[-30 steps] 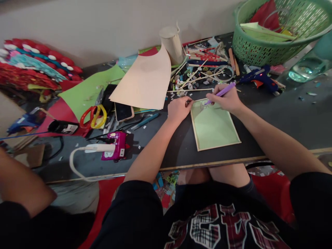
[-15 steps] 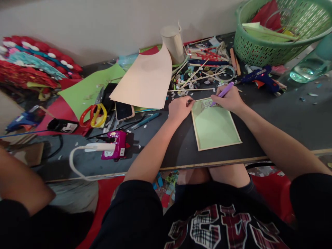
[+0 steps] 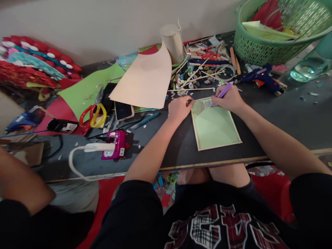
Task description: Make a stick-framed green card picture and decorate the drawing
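A light green card [image 3: 216,126] with a thin wooden-strip border lies flat on the dark table, tilted slightly. Dark line drawing shows near its top left. My right hand [image 3: 229,98] grips a purple pen [image 3: 224,90], its tip end down at the drawing. At the card's top left corner is my left hand [image 3: 181,109], fingers curled and pinched against the edge; a small dark spot shows between them, too unclear to name.
Left of my hands lie cream sheets [image 3: 145,81], a phone [image 3: 124,110], scissors [image 3: 94,112] and a magenta power adapter [image 3: 119,140]. Behind are pebbles and sticks [image 3: 192,81]. A glue gun [image 3: 261,79] and green basket [image 3: 254,50] stand right. Another person's arm [image 3: 23,183] shows left.
The purple pen has shifted very slightly, with a few more lines in the drawing. My left hand stays at the corner and the card has not moved.
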Action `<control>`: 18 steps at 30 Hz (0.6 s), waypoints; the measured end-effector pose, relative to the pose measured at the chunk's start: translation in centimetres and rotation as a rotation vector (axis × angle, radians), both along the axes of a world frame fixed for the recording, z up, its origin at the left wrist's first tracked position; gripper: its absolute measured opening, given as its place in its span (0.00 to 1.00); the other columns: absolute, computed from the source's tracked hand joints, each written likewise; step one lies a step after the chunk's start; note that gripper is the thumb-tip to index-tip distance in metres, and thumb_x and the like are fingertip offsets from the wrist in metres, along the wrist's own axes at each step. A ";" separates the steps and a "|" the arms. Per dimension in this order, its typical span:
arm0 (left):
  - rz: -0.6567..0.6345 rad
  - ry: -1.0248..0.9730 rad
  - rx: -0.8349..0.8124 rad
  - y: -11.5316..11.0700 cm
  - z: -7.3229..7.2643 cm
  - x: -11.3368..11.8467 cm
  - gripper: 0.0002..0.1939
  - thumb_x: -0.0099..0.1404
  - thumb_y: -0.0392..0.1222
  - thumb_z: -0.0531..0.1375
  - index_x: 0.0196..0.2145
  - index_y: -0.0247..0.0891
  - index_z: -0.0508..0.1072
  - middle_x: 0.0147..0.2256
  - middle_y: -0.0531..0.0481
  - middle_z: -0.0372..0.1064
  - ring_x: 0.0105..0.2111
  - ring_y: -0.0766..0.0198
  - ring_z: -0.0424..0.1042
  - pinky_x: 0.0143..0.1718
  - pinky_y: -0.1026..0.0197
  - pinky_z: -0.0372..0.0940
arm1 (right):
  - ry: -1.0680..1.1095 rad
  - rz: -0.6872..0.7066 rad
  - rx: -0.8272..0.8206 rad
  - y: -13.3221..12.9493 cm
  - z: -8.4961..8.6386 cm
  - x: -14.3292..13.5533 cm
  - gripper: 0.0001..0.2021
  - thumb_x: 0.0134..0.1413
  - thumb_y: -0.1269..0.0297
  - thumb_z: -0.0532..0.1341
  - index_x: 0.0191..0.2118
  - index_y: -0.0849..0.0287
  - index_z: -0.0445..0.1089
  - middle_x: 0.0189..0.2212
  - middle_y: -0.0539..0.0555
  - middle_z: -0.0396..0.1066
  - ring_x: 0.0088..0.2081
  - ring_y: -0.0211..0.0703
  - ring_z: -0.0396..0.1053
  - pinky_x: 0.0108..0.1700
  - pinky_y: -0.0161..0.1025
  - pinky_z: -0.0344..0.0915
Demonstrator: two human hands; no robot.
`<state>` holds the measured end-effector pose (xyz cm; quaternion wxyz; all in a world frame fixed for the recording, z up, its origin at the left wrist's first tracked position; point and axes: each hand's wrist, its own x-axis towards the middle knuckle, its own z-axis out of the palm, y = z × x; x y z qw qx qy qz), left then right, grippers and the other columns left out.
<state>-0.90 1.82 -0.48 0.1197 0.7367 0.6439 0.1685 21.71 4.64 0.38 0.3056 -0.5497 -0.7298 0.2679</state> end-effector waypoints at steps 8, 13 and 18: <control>-0.008 -0.010 0.015 0.0 -0.1 -0.1 0.10 0.73 0.46 0.62 0.43 0.45 0.84 0.35 0.48 0.83 0.36 0.56 0.79 0.37 0.58 0.68 | -0.040 0.004 0.044 0.6 -0.5 0.7 0.16 0.44 0.71 0.69 0.20 0.55 0.60 0.18 0.50 0.59 0.27 0.42 0.60 0.35 0.45 0.62; -0.004 -0.011 0.016 0.0 -0.2 -0.1 0.10 0.73 0.45 0.62 0.43 0.44 0.84 0.34 0.48 0.82 0.36 0.57 0.79 0.38 0.59 0.67 | -0.031 -0.006 0.093 1.1 -1.1 1.3 0.12 0.42 0.66 0.70 0.25 0.55 0.65 0.18 0.49 0.58 0.28 0.44 0.63 0.34 0.45 0.65; -0.003 -0.001 0.006 0.0 -0.1 -0.1 0.10 0.73 0.46 0.62 0.44 0.44 0.84 0.35 0.48 0.82 0.36 0.56 0.79 0.38 0.58 0.67 | -0.047 -0.005 0.067 1.2 -0.8 1.4 0.13 0.41 0.68 0.69 0.21 0.55 0.62 0.17 0.49 0.58 0.27 0.42 0.62 0.36 0.45 0.65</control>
